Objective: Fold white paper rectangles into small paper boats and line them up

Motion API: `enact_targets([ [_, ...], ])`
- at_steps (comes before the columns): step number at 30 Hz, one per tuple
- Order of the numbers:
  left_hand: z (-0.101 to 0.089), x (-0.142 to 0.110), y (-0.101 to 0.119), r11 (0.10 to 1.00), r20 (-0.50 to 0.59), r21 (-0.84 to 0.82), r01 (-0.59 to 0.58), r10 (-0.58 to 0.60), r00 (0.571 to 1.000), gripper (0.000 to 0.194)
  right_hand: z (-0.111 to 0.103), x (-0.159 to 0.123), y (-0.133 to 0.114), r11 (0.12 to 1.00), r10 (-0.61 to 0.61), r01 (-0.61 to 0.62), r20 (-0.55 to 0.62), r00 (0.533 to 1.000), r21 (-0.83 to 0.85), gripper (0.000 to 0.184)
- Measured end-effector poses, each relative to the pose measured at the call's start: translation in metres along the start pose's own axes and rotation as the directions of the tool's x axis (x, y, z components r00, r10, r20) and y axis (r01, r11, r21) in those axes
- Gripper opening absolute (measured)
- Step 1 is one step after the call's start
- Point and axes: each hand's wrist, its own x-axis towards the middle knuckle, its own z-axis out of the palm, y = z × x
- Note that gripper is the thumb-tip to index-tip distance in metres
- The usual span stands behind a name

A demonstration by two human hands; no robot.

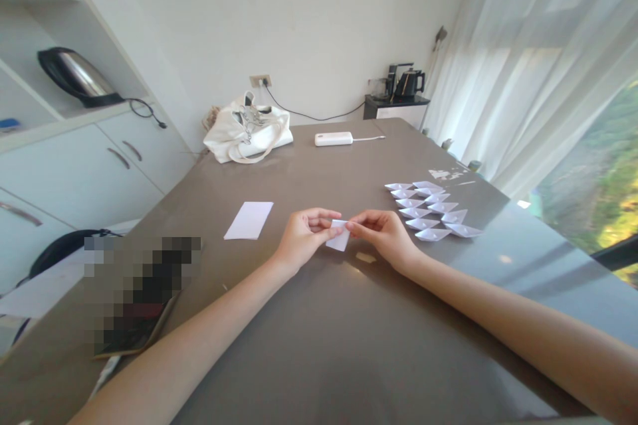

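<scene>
Between my hands is a small folded piece of white paper [338,240], held above the table [279,358]. My left hand [305,234] pinches its left side between thumb and fingers. On the upper right corner, the thumb and fingertips of my right hand [386,234] are closed. Right of my right hand stand several folded white paper boats [419,213], lined up in two columns. A stack of white paper sheets [249,220] lies flat to the left of my left hand.
A white tote bag [252,129] sits at the table's far left, with a white power bank-like device [333,139] and short cable beside it. A pixelated dark device [144,305] lies near my left forearm. White paper scraps [443,174] lie beyond the boats.
</scene>
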Motion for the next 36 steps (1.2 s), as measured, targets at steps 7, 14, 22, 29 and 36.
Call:
enact_targets([
  [7,0.0025,-0.0001,-0.0048,1.0,0.009,-0.026,0.013,-0.013,1.0,0.034,-0.0003,0.0007,0.0004,0.999,0.002,-0.002,-0.008,1.0,-0.042,0.033],
  [14,-0.0013,0.0011,-0.0037,0.995,0.064,0.097,-0.033,0.027,0.998,0.025,-0.0047,0.0017,-0.0033,0.988,-0.001,0.002,0.01,1.0,-0.156,0.032],
  [22,-0.001,0.0008,-0.0013,0.986,-0.044,0.123,-0.111,0.117,0.992,0.023,-0.0026,0.0012,0.0017,0.986,0.12,-0.091,0.214,0.969,-0.139,0.042],
  [29,0.0013,-0.0009,-0.0026,0.991,-0.095,0.064,-0.114,0.12,0.988,0.023,0.0009,-0.0016,-0.0021,0.978,0.043,-0.004,0.181,0.983,-0.206,0.04],
  [36,0.0006,0.0001,-0.0016,0.996,-0.134,0.023,-0.089,0.091,0.987,0.023,0.0009,-0.0017,0.0004,0.949,0.018,0.045,0.193,0.981,-0.313,0.038],
])
